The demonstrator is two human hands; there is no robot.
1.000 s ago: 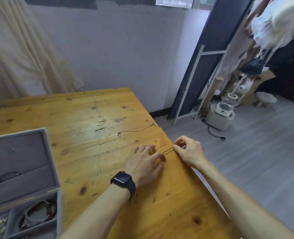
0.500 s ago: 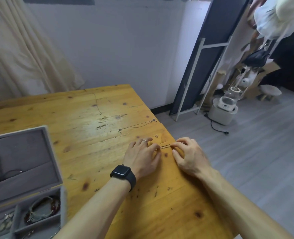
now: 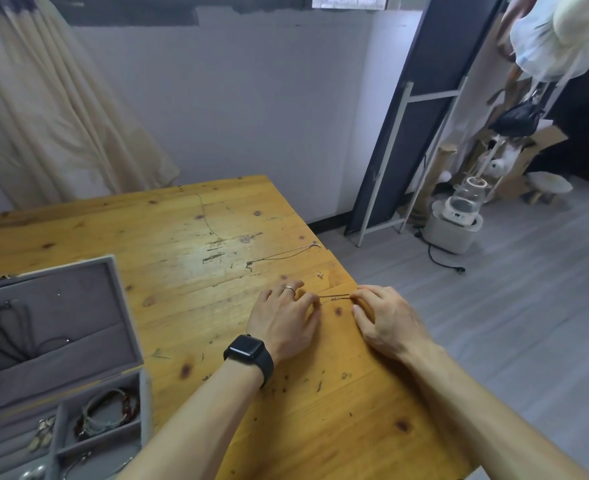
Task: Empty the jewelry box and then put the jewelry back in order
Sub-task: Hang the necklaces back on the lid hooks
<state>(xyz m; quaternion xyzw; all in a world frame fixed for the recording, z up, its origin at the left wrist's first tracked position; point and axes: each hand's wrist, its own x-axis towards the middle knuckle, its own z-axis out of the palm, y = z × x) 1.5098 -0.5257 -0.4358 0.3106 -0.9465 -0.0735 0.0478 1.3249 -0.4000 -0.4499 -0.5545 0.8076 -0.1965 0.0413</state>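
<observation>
Head view: a thin chain is stretched between the two hands, just above or on the tabletop, close to its right edge. Its long axis runs left to right across the person, slightly tilted. The right hand pinches the chain's right end between thumb and forefinger. The left hand, palm down, seems to pinch the left end with its curled fingertips. A second necklace lies just beyond on the wood, on much the same line, so the chain would likely be laid down parallel to it. The open jewelry box sits well apart to the left, nearer the left hand, and bracelets remain in it. By that, emptying looks unfinished, and the left hand is better placed for the next reach.
</observation>
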